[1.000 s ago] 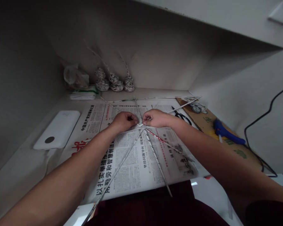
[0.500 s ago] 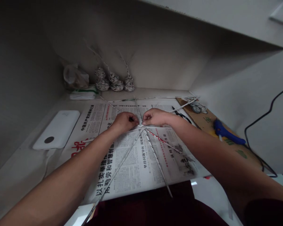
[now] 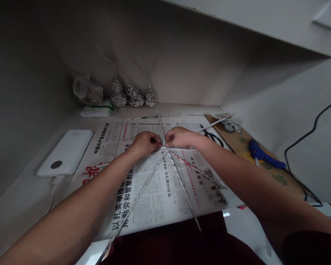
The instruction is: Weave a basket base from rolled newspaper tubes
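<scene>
Two bare forearms are reaching in from the lower corners and converging at the middle of the desk. The left hand [image 3: 145, 142] is lying knuckles up with its fingers curled tight, pinching the crossing point of the rolled paper sticks [image 3: 165, 173]. The right hand [image 3: 180, 137] is facing it, thumb and fingertips pressed together on the same crossing, so the two hands are almost touching. The sticks are fanning out from that point like spokes: two long ones are running toward the person past the desk edge, others are running away toward the wall.

The sticks are lying on a spread newspaper [image 3: 143, 195], which is covering most of a pale desk [image 3: 22, 198] set in a white-walled alcove. Its headlines are in large black Chinese characters, with a red masthead character at the left edge; the smaller print is too fine to read. A flat white device [image 3: 66, 151] with a round dark spot is sitting left of the paper. At the right, a brown board [image 3: 267, 169] with faint green marks is carrying a blue glue gun [image 3: 260, 154], and black scissors [image 3: 213, 137] are lying just beside the right wrist. Against the back wall, three small woven paper pieces [image 3: 134, 97] are standing near a crumpled plastic bag [image 3: 86, 90].
</scene>
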`<state>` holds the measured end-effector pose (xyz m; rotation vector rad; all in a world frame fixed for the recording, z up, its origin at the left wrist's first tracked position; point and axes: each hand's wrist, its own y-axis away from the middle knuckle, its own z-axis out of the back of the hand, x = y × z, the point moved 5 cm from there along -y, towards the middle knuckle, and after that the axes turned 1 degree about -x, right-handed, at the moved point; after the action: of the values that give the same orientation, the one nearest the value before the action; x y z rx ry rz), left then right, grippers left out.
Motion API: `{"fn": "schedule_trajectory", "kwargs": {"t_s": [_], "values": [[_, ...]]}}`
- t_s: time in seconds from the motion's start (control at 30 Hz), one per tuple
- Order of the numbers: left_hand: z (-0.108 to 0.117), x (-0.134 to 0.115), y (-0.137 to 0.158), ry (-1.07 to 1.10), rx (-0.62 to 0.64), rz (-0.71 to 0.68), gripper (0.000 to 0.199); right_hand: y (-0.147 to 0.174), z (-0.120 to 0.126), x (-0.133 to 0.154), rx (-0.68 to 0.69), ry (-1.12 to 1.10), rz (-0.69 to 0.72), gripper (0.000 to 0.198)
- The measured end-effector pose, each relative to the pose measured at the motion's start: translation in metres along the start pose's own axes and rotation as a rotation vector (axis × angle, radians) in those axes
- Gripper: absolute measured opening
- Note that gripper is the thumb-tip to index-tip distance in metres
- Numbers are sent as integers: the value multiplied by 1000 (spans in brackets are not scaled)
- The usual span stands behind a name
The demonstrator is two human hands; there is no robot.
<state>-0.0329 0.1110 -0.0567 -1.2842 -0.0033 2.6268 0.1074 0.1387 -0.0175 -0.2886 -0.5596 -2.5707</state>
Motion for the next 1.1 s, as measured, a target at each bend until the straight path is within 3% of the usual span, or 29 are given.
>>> {"fn": "schedule_trajectory", "kwargs": {"t_s": [1.1], "values": [[0,-2,1,-46,-17,-6,11,6,9,35,14,289,-65,22]]}}
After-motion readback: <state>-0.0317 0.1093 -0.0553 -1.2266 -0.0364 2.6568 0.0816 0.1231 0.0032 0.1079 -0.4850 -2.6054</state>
